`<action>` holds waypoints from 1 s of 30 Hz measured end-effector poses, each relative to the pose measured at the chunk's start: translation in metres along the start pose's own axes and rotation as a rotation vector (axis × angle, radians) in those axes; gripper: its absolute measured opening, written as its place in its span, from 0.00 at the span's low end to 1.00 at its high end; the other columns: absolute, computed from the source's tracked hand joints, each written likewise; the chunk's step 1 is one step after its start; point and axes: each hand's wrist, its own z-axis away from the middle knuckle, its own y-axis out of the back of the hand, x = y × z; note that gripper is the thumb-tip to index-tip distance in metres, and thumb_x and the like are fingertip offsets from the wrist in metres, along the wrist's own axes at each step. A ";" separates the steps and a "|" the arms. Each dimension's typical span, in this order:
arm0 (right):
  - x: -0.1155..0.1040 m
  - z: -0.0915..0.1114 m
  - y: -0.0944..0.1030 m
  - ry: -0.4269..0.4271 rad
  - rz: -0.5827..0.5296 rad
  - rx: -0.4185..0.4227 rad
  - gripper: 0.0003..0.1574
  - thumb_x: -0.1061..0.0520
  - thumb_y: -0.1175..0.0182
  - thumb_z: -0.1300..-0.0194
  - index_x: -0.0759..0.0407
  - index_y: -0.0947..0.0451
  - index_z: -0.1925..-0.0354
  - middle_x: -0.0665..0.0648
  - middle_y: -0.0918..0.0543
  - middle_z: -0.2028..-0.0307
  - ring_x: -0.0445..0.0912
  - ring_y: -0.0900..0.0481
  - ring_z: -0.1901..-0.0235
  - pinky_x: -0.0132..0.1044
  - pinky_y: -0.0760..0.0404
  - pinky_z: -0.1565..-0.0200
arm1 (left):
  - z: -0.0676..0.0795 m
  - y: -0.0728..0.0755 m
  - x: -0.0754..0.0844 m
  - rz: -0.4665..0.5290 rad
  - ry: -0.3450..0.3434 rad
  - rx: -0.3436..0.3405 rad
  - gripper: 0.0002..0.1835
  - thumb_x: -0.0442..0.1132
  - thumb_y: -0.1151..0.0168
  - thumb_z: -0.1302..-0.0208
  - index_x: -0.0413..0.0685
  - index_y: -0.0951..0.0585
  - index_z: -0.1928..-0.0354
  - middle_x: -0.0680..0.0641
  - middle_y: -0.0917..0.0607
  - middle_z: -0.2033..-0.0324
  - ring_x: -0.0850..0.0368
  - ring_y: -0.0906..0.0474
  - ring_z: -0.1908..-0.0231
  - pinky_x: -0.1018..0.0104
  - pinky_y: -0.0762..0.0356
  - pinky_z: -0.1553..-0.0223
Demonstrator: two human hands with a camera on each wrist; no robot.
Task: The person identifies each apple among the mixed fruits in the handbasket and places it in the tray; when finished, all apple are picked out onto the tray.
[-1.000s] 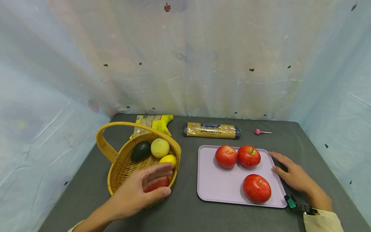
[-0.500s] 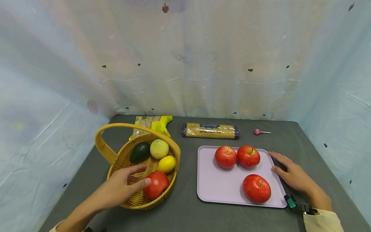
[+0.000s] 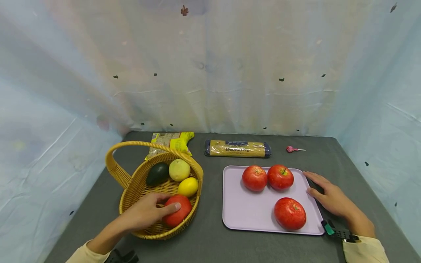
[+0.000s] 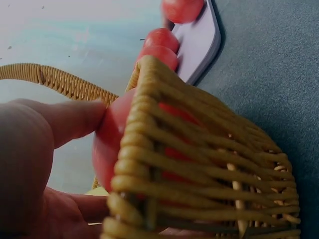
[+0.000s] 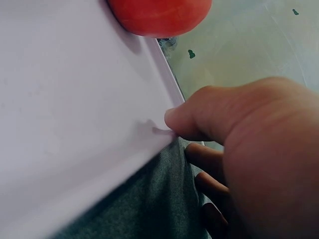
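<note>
In the head view my left hand [image 3: 144, 214] reaches into the yellow wicker basket [image 3: 126, 197] and holds a round red fruit [image 3: 177, 212] by its near side. The left wrist view shows the thumb [image 4: 79, 119] pressed against this fruit [image 4: 112, 134], with the basket wall [image 4: 199, 159] hiding part of it. Beside it in the basket lie a lemon [image 3: 188, 187], a pale yellow-green round fruit [image 3: 179, 170] and a dark green avocado [image 3: 157, 174]. My right hand [image 3: 332, 197] rests at the right edge of a lilac tray [image 3: 243, 215], its thumb touching the rim in the right wrist view.
Red apples [image 3: 254, 178] sit on the tray, two at the back and one near the front. Behind stand a spaghetti pack [image 3: 237, 148], a yellow and clear bag [image 3: 174, 141] and a lollipop [image 3: 291, 149]. Curtains enclose the table's back and sides.
My left hand has drawn back to the left off the red fruit, then come forward again and taken hold of it in the basket. The right hand keeps its place by the tray.
</note>
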 end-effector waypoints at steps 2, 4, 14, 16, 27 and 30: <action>0.000 0.000 0.000 -0.003 0.003 -0.001 0.43 0.53 0.36 0.20 0.60 0.39 0.16 0.77 0.33 0.22 0.79 0.35 0.27 0.85 0.33 0.36 | 0.000 0.000 0.000 0.013 0.018 0.010 0.37 0.59 0.27 0.28 0.39 0.19 0.28 0.44 0.11 0.40 0.46 0.14 0.40 0.49 0.13 0.45; 0.000 0.000 0.000 -0.003 0.004 -0.001 0.43 0.53 0.36 0.20 0.60 0.39 0.16 0.77 0.33 0.22 0.80 0.35 0.27 0.85 0.33 0.36 | 0.000 0.001 -0.001 0.034 0.025 0.014 0.40 0.56 0.24 0.30 0.36 0.21 0.27 0.41 0.13 0.38 0.44 0.13 0.42 0.49 0.11 0.46; 0.000 0.001 -0.001 0.001 0.007 0.002 0.43 0.52 0.36 0.20 0.60 0.38 0.16 0.77 0.33 0.22 0.80 0.34 0.27 0.85 0.33 0.37 | -0.002 0.002 -0.003 -0.093 -0.075 0.028 0.42 0.54 0.17 0.39 0.39 0.19 0.29 0.42 0.12 0.40 0.51 0.16 0.48 0.53 0.16 0.50; 0.000 0.001 -0.001 -0.005 0.008 0.000 0.43 0.52 0.36 0.20 0.59 0.39 0.16 0.77 0.33 0.22 0.80 0.34 0.27 0.85 0.33 0.37 | -0.002 0.002 -0.004 -0.093 -0.074 0.013 0.43 0.55 0.18 0.39 0.38 0.20 0.28 0.41 0.13 0.40 0.50 0.16 0.48 0.53 0.16 0.51; -0.001 0.001 0.001 -0.002 0.002 0.003 0.43 0.52 0.36 0.20 0.59 0.38 0.16 0.77 0.33 0.22 0.80 0.34 0.27 0.85 0.33 0.37 | 0.000 -0.005 -0.006 -0.070 -0.119 0.094 0.45 0.52 0.12 0.46 0.44 0.20 0.28 0.43 0.12 0.42 0.52 0.15 0.50 0.56 0.15 0.53; -0.001 0.001 0.000 -0.001 0.000 0.001 0.43 0.52 0.36 0.20 0.60 0.38 0.16 0.77 0.33 0.22 0.80 0.35 0.27 0.85 0.33 0.37 | 0.002 -0.004 -0.007 -0.049 -0.150 0.145 0.45 0.51 0.12 0.47 0.47 0.20 0.28 0.41 0.14 0.39 0.52 0.14 0.49 0.60 0.14 0.53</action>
